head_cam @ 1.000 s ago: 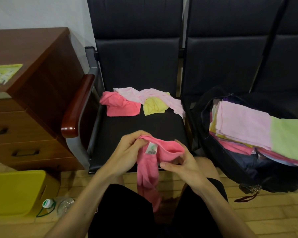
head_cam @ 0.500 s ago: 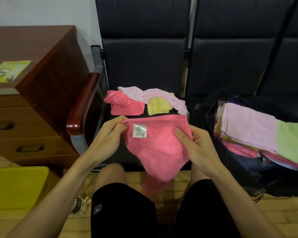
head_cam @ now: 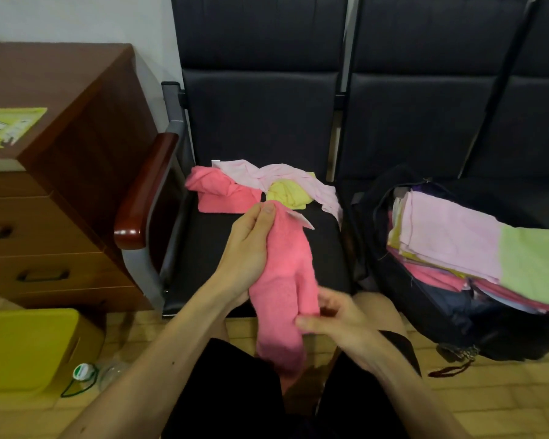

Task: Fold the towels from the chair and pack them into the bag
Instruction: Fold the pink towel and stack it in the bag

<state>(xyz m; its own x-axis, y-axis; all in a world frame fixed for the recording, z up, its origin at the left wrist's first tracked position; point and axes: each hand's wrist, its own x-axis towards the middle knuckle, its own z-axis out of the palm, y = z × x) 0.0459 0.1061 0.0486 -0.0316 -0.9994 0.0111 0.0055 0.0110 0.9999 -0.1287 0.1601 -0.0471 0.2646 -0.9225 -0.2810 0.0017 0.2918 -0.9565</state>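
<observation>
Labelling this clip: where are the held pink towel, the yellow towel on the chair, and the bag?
held pink towel (head_cam: pixel 282 280): head view, middle of the cloth
yellow towel (head_cam: pixel 286 193): head view, its crumpled middle
bag (head_cam: pixel 425 312): head view, dark front wall

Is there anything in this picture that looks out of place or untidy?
Two things. A plastic bottle seems to lie on its side on the floor beside the yellow box, not standing. The stack of folded towels sticks out over the rim of the bag, so the bag looks overfull.
</observation>
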